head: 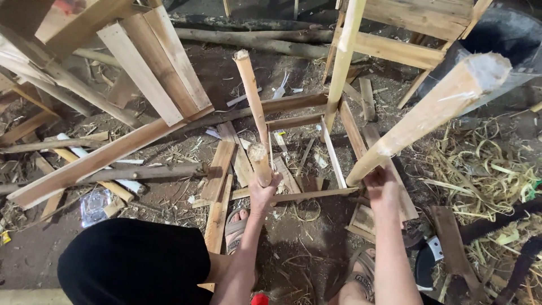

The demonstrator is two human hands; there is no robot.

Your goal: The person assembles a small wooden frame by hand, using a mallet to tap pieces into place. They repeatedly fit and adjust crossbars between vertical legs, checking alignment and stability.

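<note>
My left hand (263, 192) grips the lower part of a short round wooden post (259, 161) that stands up from a low wooden frame (316, 195). My right hand (381, 186) holds the base of a thick pale post (435, 110) that slants up to the right towards the camera. Two more posts, a thin one (252, 96) at the middle and a pale one (343, 62) to its right, rise from the same frame. Thin slats (333, 152) join the posts near the ground. My sandalled feet (236, 226) rest on the dirt below.
A slatted wooden structure (152, 62) leans at upper left and another (418, 22) stands at upper right. Loose planks (217, 192), logs (254, 36), shavings (485, 169) and a hatchet (432, 257) lie on the dirt floor. A dark tub (508, 34) sits far right.
</note>
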